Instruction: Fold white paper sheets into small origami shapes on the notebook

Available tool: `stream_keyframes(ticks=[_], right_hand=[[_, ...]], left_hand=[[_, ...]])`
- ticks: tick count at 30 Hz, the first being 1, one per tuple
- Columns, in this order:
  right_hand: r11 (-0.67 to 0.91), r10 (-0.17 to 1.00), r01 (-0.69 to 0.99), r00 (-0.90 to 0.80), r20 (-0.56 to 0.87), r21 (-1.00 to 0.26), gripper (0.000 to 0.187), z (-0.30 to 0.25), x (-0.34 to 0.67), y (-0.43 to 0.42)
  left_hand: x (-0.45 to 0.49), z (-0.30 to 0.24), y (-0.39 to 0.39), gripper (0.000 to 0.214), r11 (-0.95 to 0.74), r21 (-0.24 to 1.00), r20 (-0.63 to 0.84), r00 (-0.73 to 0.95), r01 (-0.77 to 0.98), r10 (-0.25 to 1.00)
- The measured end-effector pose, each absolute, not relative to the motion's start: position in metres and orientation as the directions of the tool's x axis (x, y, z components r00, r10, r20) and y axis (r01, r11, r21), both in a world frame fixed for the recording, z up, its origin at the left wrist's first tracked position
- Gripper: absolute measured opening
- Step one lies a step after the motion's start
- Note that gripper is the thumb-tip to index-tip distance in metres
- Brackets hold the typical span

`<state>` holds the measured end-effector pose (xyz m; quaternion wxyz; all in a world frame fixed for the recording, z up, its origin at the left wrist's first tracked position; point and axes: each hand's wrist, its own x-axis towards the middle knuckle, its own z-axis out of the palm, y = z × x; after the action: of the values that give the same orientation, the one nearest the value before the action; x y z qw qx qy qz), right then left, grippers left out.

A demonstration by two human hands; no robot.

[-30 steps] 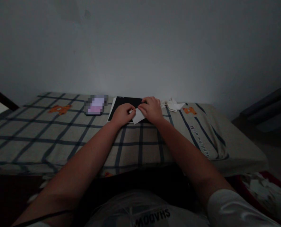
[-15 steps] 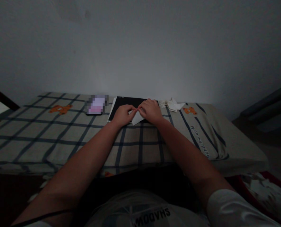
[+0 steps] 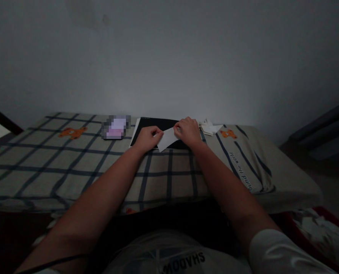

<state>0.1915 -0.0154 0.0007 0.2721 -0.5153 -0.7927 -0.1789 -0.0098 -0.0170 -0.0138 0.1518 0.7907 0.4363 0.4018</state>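
Note:
A white piece of paper (image 3: 167,138) stretches between my two hands, over a black flat board or notebook (image 3: 153,123) with a white edge. My left hand (image 3: 148,138) pinches the paper's left side between thumb and finger. At its upper right side, my right hand (image 3: 188,130) grips the paper the same way. The lower corner of the paper points toward me. Parts of the paper and of the black board are hidden under my hands.
Several white folded papers (image 3: 210,127) lie right of the board. A phone-like device with a blurred screen (image 3: 115,127) rests to the left. A checked cloth (image 3: 101,163) covers the table, which meets a grey wall (image 3: 169,57). Low at the right, a red container (image 3: 323,215) holds white scraps.
My hands were together at the fingertips and have moved apart, mainly my right hand to the right. More of the white paper shows between them.

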Motion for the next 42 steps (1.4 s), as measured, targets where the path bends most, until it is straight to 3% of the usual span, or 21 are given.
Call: stream_keyframes(ticks=[2, 5, 7, 10, 24, 34, 42], right_hand=[[0.416, 0.716, 0.909, -0.332, 0.614, 0.005, 0.018, 0.000, 0.191, -0.016], [0.437, 0.713, 0.900, -0.355, 0.604, 0.014, 0.018, -0.001, 0.188, -0.017], [0.449, 0.708, 0.893, -0.366, 0.605, 0.016, 0.019, 0.000, 0.186, -0.019], [0.484, 0.692, 0.875, -0.397, 0.603, 0.021, 0.021, 0.001, 0.179, -0.022], [0.496, 0.698, 0.868, -0.391, 0.600, -0.012, 0.022, 0.001, 0.172, -0.026], [0.321, 0.732, 0.931, -0.127, 0.669, -0.175, 0.016, -0.005, 0.210, -0.006], [0.552, 0.676, 0.831, -0.396, 0.621, -0.072, 0.028, 0.001, 0.182, -0.024]], left_hand=[[-0.010, -0.013, -0.018, 0.023, -0.543, 0.534, 0.490, 0.287, 0.648, 0.823], [-0.011, -0.007, -0.021, 0.023, -0.499, 0.303, 0.530, 0.292, 0.812, 0.796], [-0.009, -0.003, -0.025, 0.026, -0.503, 0.171, 0.550, 0.342, 0.847, 0.762], [-0.005, 0.003, -0.030, 0.032, -0.520, 0.091, 0.562, 0.387, 0.850, 0.731], [-0.001, -0.002, -0.028, 0.031, -0.533, 0.095, 0.551, 0.402, 0.841, 0.732], [-0.010, -0.006, -0.021, 0.029, -0.505, 0.142, 0.574, 0.344, 0.852, 0.743], [-0.004, -0.002, -0.025, 0.034, -0.537, 0.058, 0.544, 0.425, 0.841, 0.723]])
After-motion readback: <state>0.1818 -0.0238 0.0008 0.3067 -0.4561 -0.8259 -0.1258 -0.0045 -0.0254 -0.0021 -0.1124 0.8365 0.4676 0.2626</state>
